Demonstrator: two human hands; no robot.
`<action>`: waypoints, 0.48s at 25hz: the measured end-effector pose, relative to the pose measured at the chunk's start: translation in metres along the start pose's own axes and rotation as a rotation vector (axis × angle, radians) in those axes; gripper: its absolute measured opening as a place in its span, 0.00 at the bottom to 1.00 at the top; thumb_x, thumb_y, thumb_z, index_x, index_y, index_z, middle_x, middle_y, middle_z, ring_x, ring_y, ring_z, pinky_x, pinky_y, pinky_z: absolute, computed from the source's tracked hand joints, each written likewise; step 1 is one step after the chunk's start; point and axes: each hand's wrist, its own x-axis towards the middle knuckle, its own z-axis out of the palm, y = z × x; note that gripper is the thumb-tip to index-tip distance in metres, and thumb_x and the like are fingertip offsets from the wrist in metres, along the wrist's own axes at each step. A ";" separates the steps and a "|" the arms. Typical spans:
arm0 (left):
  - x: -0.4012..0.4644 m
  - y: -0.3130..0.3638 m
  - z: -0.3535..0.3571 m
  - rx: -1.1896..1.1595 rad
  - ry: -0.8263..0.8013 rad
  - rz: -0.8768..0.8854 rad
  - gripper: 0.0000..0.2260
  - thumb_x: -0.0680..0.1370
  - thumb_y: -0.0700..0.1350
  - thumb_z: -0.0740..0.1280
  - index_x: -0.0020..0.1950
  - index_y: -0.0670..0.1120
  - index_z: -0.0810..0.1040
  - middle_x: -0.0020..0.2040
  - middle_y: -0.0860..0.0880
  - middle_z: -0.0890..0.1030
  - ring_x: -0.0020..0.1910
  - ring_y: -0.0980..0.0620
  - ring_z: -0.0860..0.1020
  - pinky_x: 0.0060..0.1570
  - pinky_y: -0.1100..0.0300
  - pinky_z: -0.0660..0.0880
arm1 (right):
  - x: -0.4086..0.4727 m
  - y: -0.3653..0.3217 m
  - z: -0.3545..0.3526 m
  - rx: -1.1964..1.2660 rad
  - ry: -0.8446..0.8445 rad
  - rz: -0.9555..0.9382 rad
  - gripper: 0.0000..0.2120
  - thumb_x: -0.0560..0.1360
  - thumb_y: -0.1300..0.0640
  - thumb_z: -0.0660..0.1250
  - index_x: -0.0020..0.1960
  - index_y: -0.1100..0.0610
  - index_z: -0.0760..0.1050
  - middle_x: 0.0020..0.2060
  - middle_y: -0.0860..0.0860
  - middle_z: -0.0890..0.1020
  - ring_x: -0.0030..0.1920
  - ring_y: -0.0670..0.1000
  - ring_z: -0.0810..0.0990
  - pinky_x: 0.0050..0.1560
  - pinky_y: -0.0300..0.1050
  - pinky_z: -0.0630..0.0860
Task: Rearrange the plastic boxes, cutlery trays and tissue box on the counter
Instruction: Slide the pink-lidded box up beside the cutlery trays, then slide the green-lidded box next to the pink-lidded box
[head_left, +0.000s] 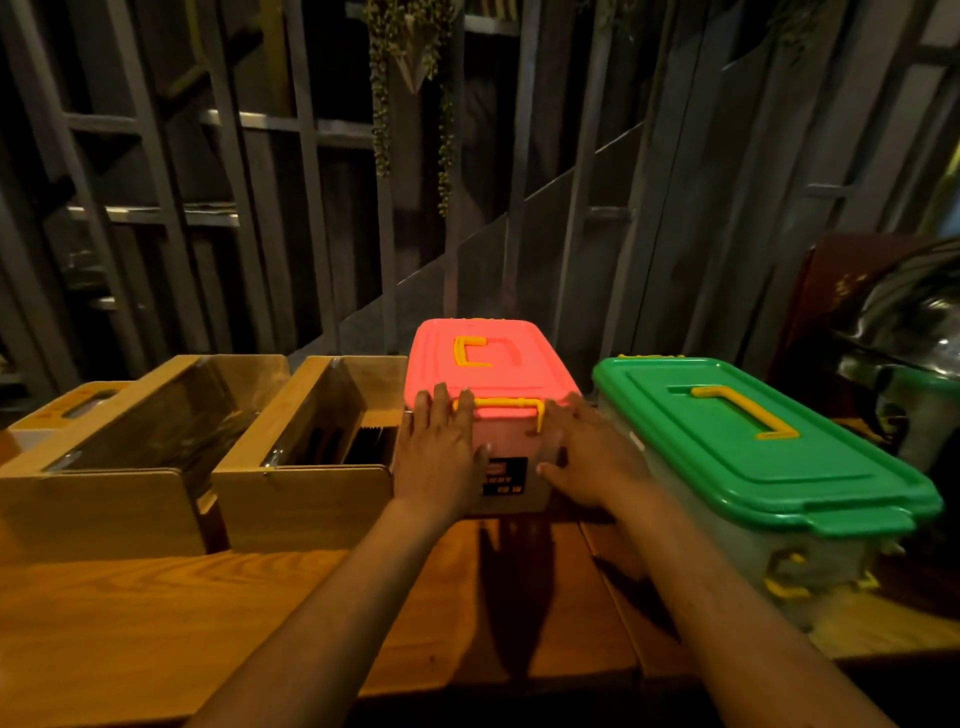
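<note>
A plastic box with a pink lid (493, 358) and yellow handle stands in the middle of the wooden counter (208, 613). My left hand (441, 452) lies flat against its near left corner, and my right hand (587, 457) presses its near right corner; both grip the box. To the right sits a larger box with a green lid (753, 441). Left of the pink box stand two wooden cutlery trays: one (311, 483) holds dark cutlery, the other (119, 467) is further left. A yellow tissue box (67, 405) peeks out behind the far-left tray.
A dark slatted wall with hanging plants (410, 78) rises directly behind the counter. A shiny metal pot and a dark object (893, 332) crowd the far right. The counter's front edge (519, 691) runs below my forearms.
</note>
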 end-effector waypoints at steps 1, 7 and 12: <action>-0.010 0.004 0.000 -0.028 0.008 0.007 0.31 0.79 0.59 0.58 0.78 0.50 0.54 0.79 0.40 0.54 0.77 0.37 0.53 0.74 0.41 0.56 | -0.011 0.002 -0.009 0.043 -0.004 -0.059 0.34 0.68 0.44 0.68 0.72 0.48 0.64 0.72 0.54 0.68 0.71 0.58 0.68 0.68 0.52 0.69; -0.054 0.072 -0.037 -0.310 0.124 0.159 0.18 0.77 0.53 0.66 0.66 0.51 0.75 0.65 0.48 0.77 0.65 0.46 0.73 0.61 0.52 0.69 | -0.091 0.041 -0.077 0.216 0.290 -0.135 0.20 0.71 0.49 0.73 0.62 0.48 0.78 0.58 0.52 0.82 0.58 0.53 0.79 0.59 0.45 0.72; -0.071 0.173 -0.038 -0.351 0.142 0.193 0.23 0.75 0.59 0.60 0.68 0.53 0.75 0.64 0.49 0.77 0.64 0.48 0.73 0.63 0.52 0.69 | -0.139 0.154 -0.119 0.242 0.371 0.033 0.18 0.69 0.51 0.75 0.59 0.51 0.80 0.58 0.53 0.82 0.58 0.53 0.79 0.56 0.39 0.67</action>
